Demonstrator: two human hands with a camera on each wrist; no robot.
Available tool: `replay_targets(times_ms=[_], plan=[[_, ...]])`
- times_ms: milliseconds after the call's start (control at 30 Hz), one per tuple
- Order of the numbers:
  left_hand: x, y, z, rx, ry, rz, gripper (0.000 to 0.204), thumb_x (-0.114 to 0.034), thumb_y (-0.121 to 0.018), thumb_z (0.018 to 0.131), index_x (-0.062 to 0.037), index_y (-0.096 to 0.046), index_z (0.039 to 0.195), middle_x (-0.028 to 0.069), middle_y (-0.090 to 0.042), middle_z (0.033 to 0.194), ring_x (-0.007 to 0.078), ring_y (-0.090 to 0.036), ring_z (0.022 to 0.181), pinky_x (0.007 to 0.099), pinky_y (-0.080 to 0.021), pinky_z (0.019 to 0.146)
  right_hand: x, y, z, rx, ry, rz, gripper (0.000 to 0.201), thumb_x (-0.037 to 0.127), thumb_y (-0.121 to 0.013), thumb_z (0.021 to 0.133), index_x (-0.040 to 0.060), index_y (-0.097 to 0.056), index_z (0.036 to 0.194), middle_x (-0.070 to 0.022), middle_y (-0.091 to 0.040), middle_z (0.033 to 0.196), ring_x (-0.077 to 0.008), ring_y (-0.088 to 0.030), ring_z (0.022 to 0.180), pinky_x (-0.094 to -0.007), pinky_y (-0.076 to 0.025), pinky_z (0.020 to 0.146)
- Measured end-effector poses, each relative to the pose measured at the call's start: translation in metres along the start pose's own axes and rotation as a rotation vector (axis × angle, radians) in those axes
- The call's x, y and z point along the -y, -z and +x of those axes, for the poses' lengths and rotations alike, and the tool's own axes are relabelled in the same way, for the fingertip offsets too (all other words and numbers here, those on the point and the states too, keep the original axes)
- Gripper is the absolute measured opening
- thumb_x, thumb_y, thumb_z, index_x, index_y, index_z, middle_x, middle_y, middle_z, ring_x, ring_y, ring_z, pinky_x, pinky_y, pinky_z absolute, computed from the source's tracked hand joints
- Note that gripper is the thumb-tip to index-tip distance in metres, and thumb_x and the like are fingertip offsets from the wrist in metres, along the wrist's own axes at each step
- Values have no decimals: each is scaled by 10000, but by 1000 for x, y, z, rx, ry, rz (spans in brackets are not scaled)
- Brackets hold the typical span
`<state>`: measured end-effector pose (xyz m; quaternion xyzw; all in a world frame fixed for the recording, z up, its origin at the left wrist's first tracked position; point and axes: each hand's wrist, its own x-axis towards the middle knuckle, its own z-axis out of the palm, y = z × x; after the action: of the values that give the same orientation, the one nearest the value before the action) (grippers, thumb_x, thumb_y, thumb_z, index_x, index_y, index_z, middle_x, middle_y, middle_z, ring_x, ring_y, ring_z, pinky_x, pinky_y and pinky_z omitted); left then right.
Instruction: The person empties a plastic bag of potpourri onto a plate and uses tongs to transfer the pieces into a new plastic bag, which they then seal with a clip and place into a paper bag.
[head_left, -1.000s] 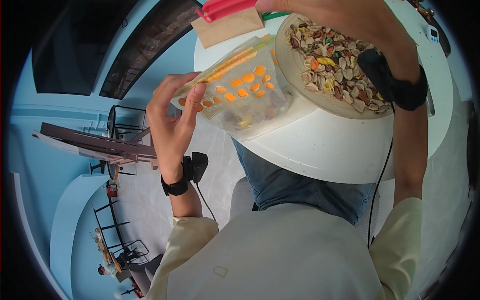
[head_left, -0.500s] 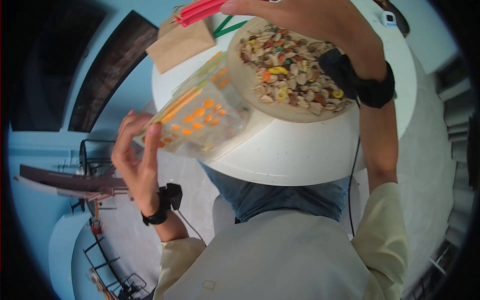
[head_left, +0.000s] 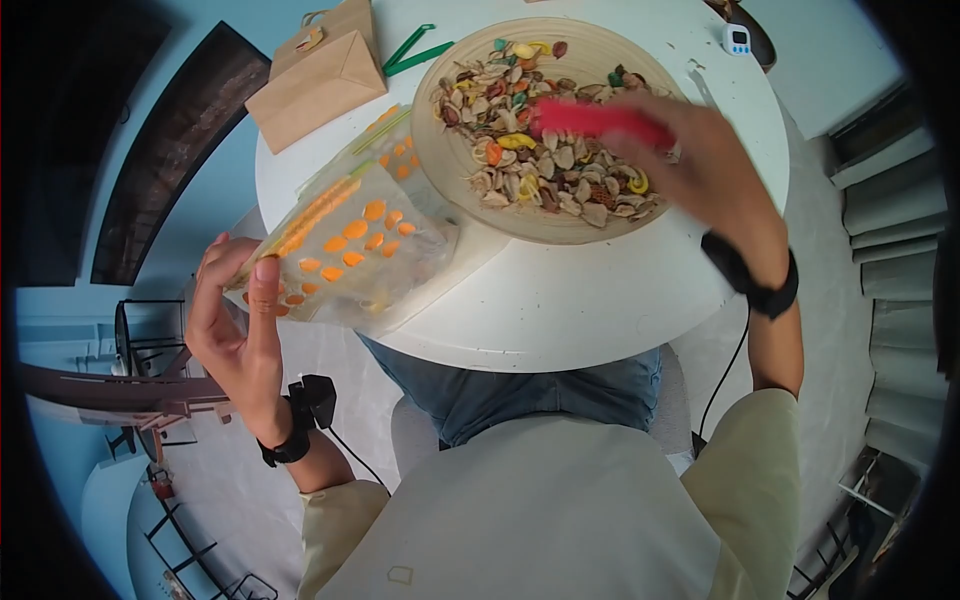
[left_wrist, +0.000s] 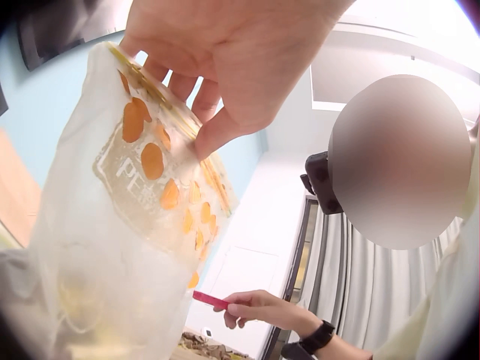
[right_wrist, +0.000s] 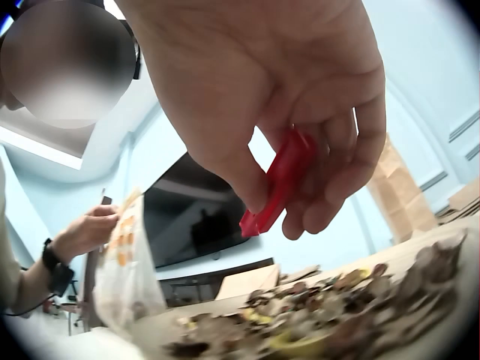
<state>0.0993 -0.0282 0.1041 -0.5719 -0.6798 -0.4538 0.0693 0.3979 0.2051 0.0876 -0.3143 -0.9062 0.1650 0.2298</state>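
Fingers (head_left: 262,285) of the left hand (head_left: 232,330) are pinched round the top edge of a clear zip bag (head_left: 345,250) with orange dots printed on it, thumb on one side and the rest curled behind, holding it up off the near-left edge of the round white tabletop (head_left: 590,300). The lower part of the bag sags onto the tabletop rim, just left of the big shallow bowl (head_left: 440,175). Using that bowl as the landmark: the right hand (head_left: 700,170) hovers over its right half, fingers curled tight round a red clip-like tool (head_left: 590,120), which sticks out leftward above the contents. It's blurred in the head view, so I can't tell if its tip touches the mix. The bowl is loaded with a dried mix (head_left: 540,180) of pale, brown, yellow and green bits. A second dotted bag (head_left: 385,145) lies flat, tucked against the bowl's left rim. Further back, left of the bowl, sits a brown paper bag (head_left: 315,75), with green sticks (head_left: 415,50) between it and the bowl's far rim. Way off behind the bowl to the right is a small white timer (head_left: 737,40).
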Motion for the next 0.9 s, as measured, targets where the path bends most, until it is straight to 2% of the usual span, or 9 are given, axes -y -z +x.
replay_targets(times_ms=[67, 233, 300, 367, 600, 700, 767, 867, 900], plan=[[3, 2, -2, -20, -9, 25, 125, -117, -699, 878, -10, -676, 938, 71, -664, 868, 159, -590, 870, 434, -386, 1028, 24, -19, -22, -54, 157, -5, 266, 264, -677, 851, 56, -667, 1017, -141, -659, 961, -307, -625, 919, -379, -499, 766], [6, 10, 0, -107, 80, 41, 185, -142, -716, 878, 12, -694, 979, 66, -665, 929, 125, -573, 869, 249, -416, 832, 57, -47, -46, 130, 359, 31, 210, 229, -716, 801, 87, -659, 945, -51, -541, 868, -237, -544, 852, -353, -474, 720], [6, 10, 3, -128, 68, 74, 187, -151, -717, 878, 9, -700, 973, 61, -665, 927, 116, -575, 856, 247, -422, 829, 62, -55, -55, 169, 393, 5, 240, 222, -741, 778, 99, -661, 967, -43, -510, 865, -226, -526, 835, -351, -470, 700], [5, 9, 4, -152, 54, 104, 190, -160, -719, 878, 6, -705, 968, 57, -665, 925, 108, -576, 844, 245, -427, 827, 62, -66, -63, 180, 415, -70, 199, 238, -701, 790, 77, -590, 828, -38, -485, 837, -202, -495, 844, -334, -448, 679], [0, 7, 17, -125, 106, 165, 169, -211, -726, 869, -47, -725, 912, 25, -670, 863, 103, -610, 792, 256, -470, 768, 59, -74, -70, 136, 399, -256, 222, 178, -676, 797, 31, -577, 932, -64, -486, 921, -196, -496, 871, -312, -452, 687], [8, 6, 20, -87, 63, 143, 158, -196, -718, 872, -45, -720, 918, 32, -677, 869, 117, -609, 827, 265, -463, 796, 63, -68, -69, 182, 379, -220, 318, 185, -680, 810, 28, -553, 1056, -87, -490, 1003, -218, -534, 888, -334, -475, 704], [15, 5, 22, -67, 37, 130, 150, -188, -712, 875, -44, -716, 916, 37, -681, 872, 127, -609, 850, 272, -458, 816, 69, -56, -61, 288, 342, 104, 436, 208, -690, 824, 14, -510, 1170, -107, -495, 1066, -267, -589, 885, -369, -497, 720], [22, 4, 24, -8, -45, 188, 171, -198, -703, 889, -39, -716, 949, 52, -678, 949, 122, -597, 909, 270, -449, 841, 80, -52, -34, 242, 264, 261, 513, 247, -704, 827, 13, -484, 1227, -127, -494, 1100, -303, -626, 860, -398, -508, 730], [22, 3, 27, -26, -45, 131, 143, -188, -698, 883, -50, -710, 918, 49, -679, 955, 152, -598, 941, 314, -411, 925, 82, -55, -23, 236, 266, 259, 513, 247, -704, 827, 13, -484, 1227, -127, -494, 1100, -303, -626, 860, -398, -508, 730]])
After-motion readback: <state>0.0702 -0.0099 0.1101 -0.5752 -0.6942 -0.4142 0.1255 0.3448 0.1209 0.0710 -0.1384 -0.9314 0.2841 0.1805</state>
